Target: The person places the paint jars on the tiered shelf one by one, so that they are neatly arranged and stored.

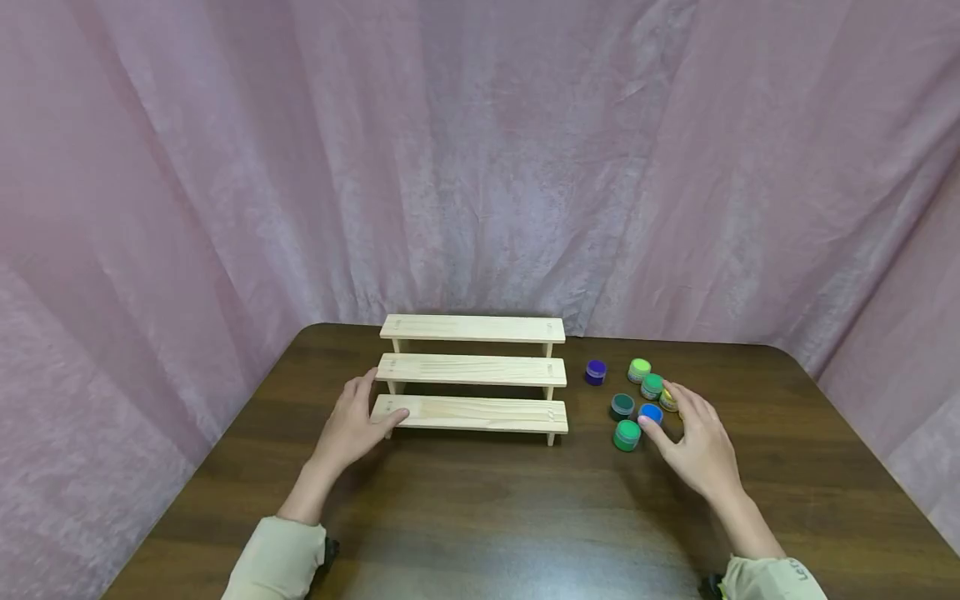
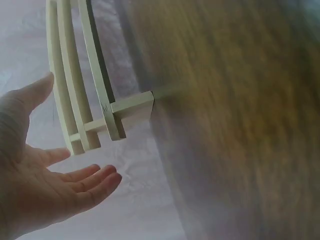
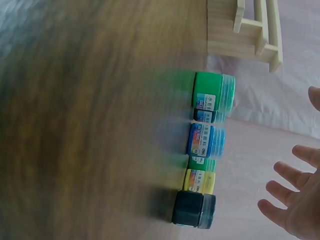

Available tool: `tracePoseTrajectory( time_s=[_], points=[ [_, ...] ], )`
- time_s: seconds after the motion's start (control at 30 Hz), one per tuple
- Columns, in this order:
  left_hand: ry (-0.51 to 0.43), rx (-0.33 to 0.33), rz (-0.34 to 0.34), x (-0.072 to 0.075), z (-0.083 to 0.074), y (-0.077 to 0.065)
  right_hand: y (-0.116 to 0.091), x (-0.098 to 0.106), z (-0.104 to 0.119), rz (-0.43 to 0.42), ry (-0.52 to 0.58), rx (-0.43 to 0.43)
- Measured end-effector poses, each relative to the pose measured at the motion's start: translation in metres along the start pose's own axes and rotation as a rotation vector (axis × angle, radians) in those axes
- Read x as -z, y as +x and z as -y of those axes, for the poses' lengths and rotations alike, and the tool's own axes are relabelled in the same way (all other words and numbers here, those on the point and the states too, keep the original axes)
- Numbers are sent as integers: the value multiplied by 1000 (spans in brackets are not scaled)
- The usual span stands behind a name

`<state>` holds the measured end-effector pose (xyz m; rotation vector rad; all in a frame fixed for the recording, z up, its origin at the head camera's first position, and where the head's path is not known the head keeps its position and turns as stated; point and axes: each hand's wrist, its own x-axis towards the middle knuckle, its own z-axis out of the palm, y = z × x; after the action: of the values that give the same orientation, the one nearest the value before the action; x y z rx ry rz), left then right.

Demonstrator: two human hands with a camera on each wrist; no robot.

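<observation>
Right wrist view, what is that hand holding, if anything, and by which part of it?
Nothing is held: the right hand is open, and that view shows a gap between it and the jars.

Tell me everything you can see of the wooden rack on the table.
The rack is pale, unpainted-looking wood with visible grain. Its three long, flat steps rise toward the pink curtain, joined by supports near both ends. It stands upright on the dark brown table, left of the jars. The left hand is at its left end; whether it touches is unclear.
</observation>
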<state>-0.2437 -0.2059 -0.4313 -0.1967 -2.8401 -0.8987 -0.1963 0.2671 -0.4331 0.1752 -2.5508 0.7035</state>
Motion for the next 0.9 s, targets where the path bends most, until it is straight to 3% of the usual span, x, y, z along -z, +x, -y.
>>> tracePoseTrajectory(
  time_s=[0.37, 0.67, 0.9],
  points=[
    [-170, 68, 53, 4, 8, 4, -2, 11, -11, 33, 43, -133],
    [-223, 120, 52, 4, 17, 3, -1, 10, -22, 18, 135, -200],
    [-266, 155, 59, 3, 20, 0, -3, 8, -32, 24, 198, -319]
  ],
)
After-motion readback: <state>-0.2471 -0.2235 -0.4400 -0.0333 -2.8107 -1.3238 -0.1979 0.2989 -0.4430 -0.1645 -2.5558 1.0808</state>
